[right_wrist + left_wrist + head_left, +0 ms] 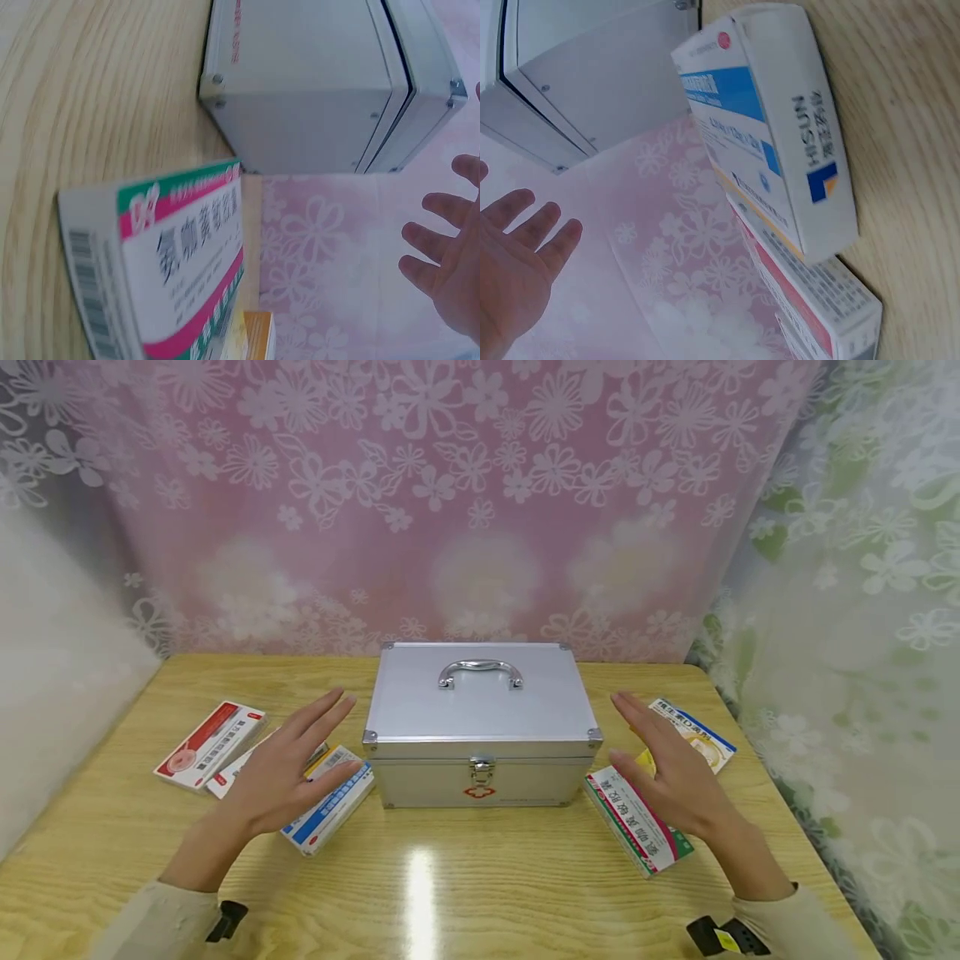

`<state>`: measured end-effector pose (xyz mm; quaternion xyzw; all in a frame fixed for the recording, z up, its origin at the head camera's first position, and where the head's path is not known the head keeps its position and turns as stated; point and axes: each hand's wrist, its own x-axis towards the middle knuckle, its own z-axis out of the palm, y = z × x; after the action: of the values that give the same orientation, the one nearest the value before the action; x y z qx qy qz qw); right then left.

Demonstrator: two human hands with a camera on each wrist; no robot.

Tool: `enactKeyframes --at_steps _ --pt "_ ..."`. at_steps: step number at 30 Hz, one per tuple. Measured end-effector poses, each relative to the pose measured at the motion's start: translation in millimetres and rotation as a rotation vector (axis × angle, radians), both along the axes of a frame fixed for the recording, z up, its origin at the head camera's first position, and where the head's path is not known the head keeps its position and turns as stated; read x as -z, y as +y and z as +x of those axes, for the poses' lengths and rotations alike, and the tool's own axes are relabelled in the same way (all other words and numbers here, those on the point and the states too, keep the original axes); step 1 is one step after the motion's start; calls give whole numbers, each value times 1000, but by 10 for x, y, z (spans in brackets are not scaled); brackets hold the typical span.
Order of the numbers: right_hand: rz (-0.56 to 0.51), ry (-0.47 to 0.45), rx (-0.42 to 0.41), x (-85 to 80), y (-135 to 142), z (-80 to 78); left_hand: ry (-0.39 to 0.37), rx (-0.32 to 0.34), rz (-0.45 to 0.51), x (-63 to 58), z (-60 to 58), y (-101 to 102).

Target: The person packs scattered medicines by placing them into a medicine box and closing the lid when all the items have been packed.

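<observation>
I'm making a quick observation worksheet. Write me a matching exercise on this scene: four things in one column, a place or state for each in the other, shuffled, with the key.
Things
1. Metal case
2. Carry handle
3. HISUN box
4. Pink-and-green box

Places and states
A. To the left of the case, with a blue band
B. To the right of the case
C. On top of the lid
D. Closed, between the left hand and the right hand

Right pairs: 1-D, 2-C, 3-A, 4-B
</observation>
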<state>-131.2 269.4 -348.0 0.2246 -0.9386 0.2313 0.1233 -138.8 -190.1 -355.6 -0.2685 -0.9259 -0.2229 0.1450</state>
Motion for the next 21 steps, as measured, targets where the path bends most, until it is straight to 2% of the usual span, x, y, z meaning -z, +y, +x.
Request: enactKeyframes --at_steps 9,12,18,21 --pt "-27 41 -4 -14 -202 30 59 63 93 -11 39 132" --pt "-29 67 -1 2 -255 31 73 54 100 -10 62 171" --pt "-57 85 -6 42 -331 10 55 42 165 8 77 249" --pt "-75 69 6 57 -358 16 14 46 232 15 65 295"
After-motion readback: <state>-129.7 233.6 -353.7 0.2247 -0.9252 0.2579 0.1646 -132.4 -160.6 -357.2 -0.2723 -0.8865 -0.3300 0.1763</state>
